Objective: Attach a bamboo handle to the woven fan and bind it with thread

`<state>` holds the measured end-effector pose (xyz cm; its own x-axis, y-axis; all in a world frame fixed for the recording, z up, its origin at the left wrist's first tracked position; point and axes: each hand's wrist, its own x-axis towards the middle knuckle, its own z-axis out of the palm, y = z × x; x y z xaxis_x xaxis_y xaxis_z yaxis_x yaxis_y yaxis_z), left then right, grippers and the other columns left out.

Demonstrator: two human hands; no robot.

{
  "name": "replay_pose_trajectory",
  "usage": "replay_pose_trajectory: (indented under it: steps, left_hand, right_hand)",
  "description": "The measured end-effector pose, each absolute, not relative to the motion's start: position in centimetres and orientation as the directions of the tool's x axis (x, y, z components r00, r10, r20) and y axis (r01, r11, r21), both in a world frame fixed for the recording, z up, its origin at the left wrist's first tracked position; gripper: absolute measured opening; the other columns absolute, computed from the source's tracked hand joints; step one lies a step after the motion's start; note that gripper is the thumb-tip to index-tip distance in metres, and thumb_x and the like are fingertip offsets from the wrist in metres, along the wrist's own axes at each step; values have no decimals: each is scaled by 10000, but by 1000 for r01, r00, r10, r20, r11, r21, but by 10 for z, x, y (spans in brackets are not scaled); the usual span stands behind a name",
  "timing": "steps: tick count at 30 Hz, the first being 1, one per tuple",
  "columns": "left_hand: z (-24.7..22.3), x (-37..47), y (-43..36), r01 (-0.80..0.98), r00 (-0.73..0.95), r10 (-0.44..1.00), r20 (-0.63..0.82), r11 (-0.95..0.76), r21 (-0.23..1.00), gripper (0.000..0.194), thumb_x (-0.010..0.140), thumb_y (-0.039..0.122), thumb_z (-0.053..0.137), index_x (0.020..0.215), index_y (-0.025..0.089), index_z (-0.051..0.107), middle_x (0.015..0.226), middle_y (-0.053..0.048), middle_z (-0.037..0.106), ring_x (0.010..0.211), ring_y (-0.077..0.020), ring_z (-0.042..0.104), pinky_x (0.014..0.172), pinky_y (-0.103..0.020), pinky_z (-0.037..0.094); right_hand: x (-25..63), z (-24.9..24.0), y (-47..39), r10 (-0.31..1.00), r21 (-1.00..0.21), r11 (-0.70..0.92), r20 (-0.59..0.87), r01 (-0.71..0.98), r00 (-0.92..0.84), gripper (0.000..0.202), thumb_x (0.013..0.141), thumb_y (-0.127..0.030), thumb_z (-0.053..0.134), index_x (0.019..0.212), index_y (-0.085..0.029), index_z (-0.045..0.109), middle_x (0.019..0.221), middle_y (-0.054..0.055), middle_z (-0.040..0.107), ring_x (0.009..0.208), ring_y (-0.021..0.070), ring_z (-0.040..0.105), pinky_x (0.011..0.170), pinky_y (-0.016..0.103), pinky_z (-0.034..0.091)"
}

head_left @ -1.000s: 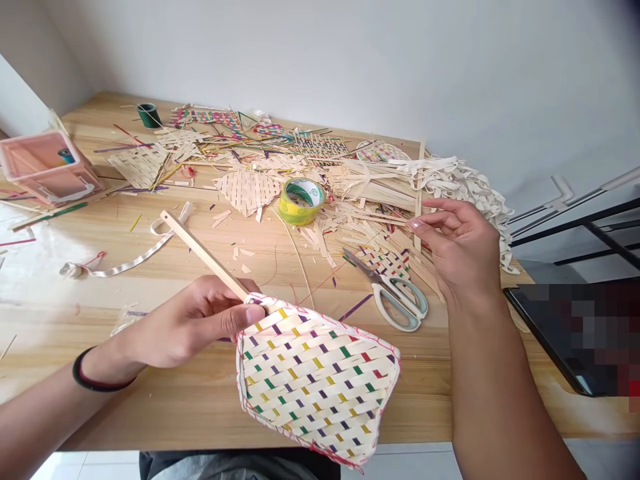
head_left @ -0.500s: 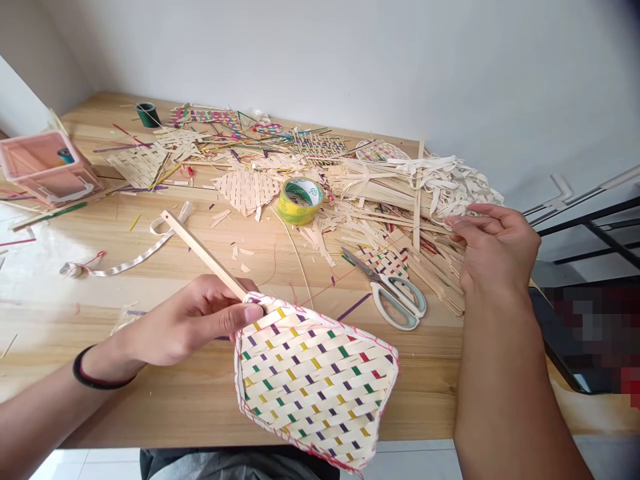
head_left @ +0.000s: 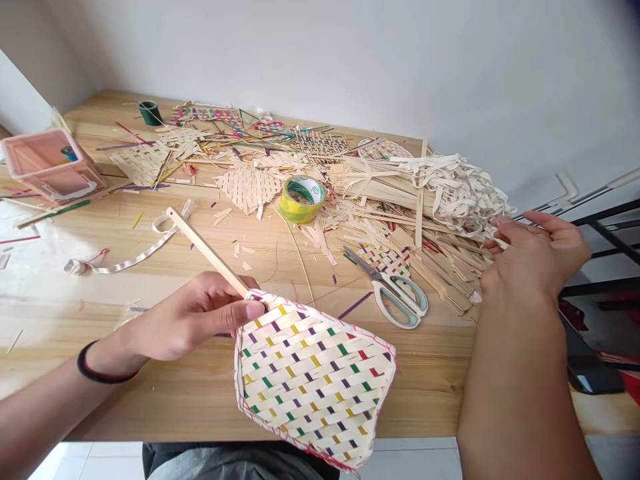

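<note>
My left hand [head_left: 200,313] is closed around the base of a woven bamboo fan [head_left: 320,380], thumb on its top corner. The fan's wooden handle [head_left: 205,250] points up and left past my fingers. Its pale weave has purple, yellow and green flecks, and a white cloth edging stitched with red thread runs round the rim. Out to the right, my right hand [head_left: 537,257] is raised with thumb and fingers pinched together. What they hold, if anything, is too small to make out. Just beyond those fingertips lies a heap of white cloth strips [head_left: 465,190].
Scissors [head_left: 400,300] lie partly open right of centre, near a roll of yellow tape [head_left: 301,200]. Bamboo strips and woven pieces [head_left: 250,189] clutter the back. A pink basket [head_left: 53,163] stands at left, and a white ribbon [head_left: 135,260] lies nearby. A black rack [head_left: 610,233] borders the right.
My right hand has moved farther right and slightly down, its fingers still pinched. The fan stays in my left hand, almost unmoved.
</note>
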<state>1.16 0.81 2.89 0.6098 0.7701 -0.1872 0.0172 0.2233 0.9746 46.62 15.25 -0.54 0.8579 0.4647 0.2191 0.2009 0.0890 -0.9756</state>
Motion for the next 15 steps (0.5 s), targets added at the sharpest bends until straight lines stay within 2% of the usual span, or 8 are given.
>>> replay_pose_trajectory:
  steps: [3, 7, 11, 15]
  left_hand:
    - [28, 12, 8, 14, 610, 766, -201, 244, 970, 429, 1040, 558, 760, 982, 148, 870, 922, -87, 823, 847, -205, 763, 753, -264, 631]
    - [26, 10, 9, 13, 626, 757, -190, 234, 972, 428, 1058, 541, 739, 964, 140, 853, 929, -85, 814, 851, -196, 755, 766, -256, 624]
    - [26, 7, 10, 74, 638, 742, -204, 205, 976, 428, 1086, 523, 691, 986, 131, 830, 976, -97, 816, 894, -221, 770, 786, -275, 624]
    - [27, 6, 13, 117, 665, 719, -203, 168, 979, 379, 1103, 469, 666, 1000, 137, 818, 963, -83, 808, 886, -205, 758, 783, -258, 606]
  right_hand:
    - [466, -4, 153, 450, -982, 87, 188, 166, 873, 357, 599, -49, 755, 788, -253, 531, 785, -1, 571, 753, 201, 593, 558, 278, 403]
    - [455, 2, 149, 504, -985, 106, 173, 139, 846, 319, 576, -1, 648, 783, -241, 612, 697, -22, 559, 669, 170, 538, 594, 296, 424]
    - [437, 12, 138, 667, -987, 150, 140, 51, 732, 278, 592, 21, 582, 731, -198, 683, 671, -2, 539, 655, 144, 502, 630, 288, 447]
    - [419, 18, 129, 799, -992, 121, 73, -40, 597, 226, 629, 7, 634, 748, -182, 670, 734, 6, 521, 712, 141, 513, 678, 288, 451]
